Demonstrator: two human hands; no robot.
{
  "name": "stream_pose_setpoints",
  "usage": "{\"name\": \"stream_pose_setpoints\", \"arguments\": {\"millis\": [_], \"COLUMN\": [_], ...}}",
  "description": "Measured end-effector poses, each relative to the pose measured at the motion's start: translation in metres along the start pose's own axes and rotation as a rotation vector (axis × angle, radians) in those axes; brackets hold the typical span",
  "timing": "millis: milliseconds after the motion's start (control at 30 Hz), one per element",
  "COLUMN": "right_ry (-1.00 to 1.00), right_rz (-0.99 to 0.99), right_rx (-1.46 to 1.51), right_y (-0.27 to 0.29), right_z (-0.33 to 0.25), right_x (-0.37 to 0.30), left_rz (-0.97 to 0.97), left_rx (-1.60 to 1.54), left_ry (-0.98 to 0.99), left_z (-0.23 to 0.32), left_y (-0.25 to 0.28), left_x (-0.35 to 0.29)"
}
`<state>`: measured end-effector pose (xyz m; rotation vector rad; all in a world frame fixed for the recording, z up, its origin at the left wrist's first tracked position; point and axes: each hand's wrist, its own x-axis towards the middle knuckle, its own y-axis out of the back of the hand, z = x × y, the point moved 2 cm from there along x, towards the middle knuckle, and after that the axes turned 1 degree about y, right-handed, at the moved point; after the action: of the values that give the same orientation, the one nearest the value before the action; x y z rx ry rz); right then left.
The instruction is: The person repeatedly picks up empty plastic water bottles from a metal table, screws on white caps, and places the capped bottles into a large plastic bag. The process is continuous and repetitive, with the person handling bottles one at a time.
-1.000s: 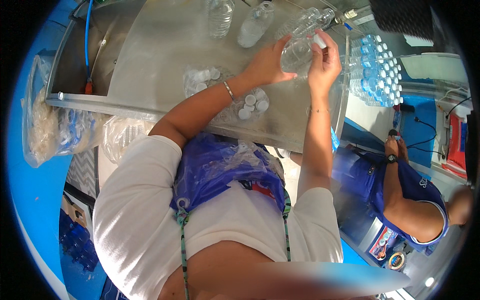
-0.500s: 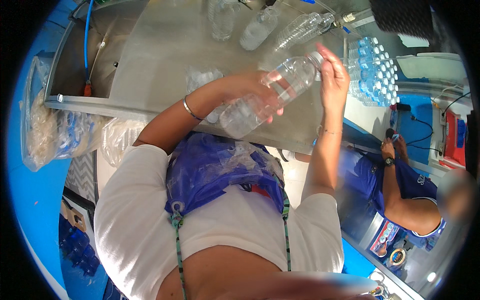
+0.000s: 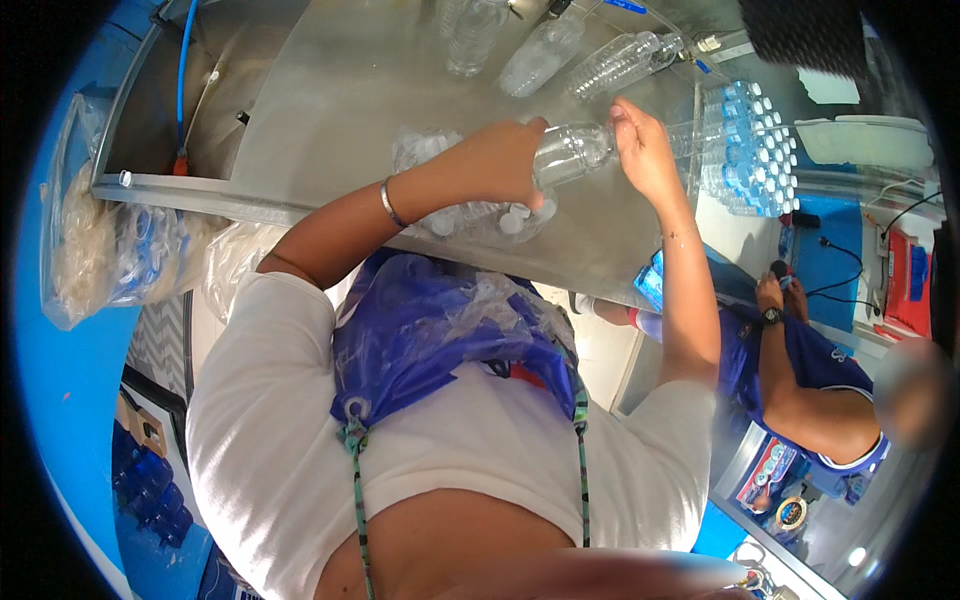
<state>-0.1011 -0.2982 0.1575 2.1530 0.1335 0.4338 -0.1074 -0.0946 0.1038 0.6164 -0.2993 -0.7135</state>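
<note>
Above the metal counter (image 3: 330,110), a clear plastic bottle (image 3: 572,153) is tilted, its neck toward the right. My left hand (image 3: 505,165) is closed around the bottle's body and hides its lower end. At the neck, my right hand (image 3: 643,145) has its fingers closed on the top, where a cap cannot be made out. Beneath my left wrist lie clear plastic pieces with whitish round parts (image 3: 515,220), partly covered by my arm. Farther back, a clear bottle (image 3: 540,58) leans upright and another ribbed bottle (image 3: 620,65) lies slanted beside it.
Capped bottles with blue labels (image 3: 745,150) stand packed at the right. A sink (image 3: 140,130) with a blue hose (image 3: 185,80) is at the left, above bulging clear plastic bags (image 3: 150,250). Another person (image 3: 800,390) works at the right, holding a dark object.
The bottle has turned from steeply tilted to nearly level and moved up and away from my body. My left hand now wraps its body; my right hand has shifted slightly down at its neck.
</note>
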Motion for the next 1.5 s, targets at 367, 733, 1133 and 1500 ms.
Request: {"name": "stream_pose_setpoints", "arguments": {"millis": [367,733,1133,1500], "right_ry": [-0.056,-0.648,0.176,-0.186], "right_rz": [0.242,0.276,0.496,0.308], "right_rx": [-0.258,-0.921,0.124,0.542], "right_y": [0.014,0.075,-0.017,-0.037], "right_z": [-0.014,0.095,-0.036,-0.037], "right_x": [-0.039,-0.094,-0.006,-0.002], "left_rz": [0.49,0.955,0.583,-0.238], "left_rx": [0.034,0.103,0.079,-1.042], "left_ry": [-0.153,0.097,-0.056,0.142], "left_z": [-0.034,-0.161,-0.056,-0.014], "left_y": [-0.025,0.01,-0.013,0.005], "left_x": [0.015,0.085,0.011,-0.031]}}
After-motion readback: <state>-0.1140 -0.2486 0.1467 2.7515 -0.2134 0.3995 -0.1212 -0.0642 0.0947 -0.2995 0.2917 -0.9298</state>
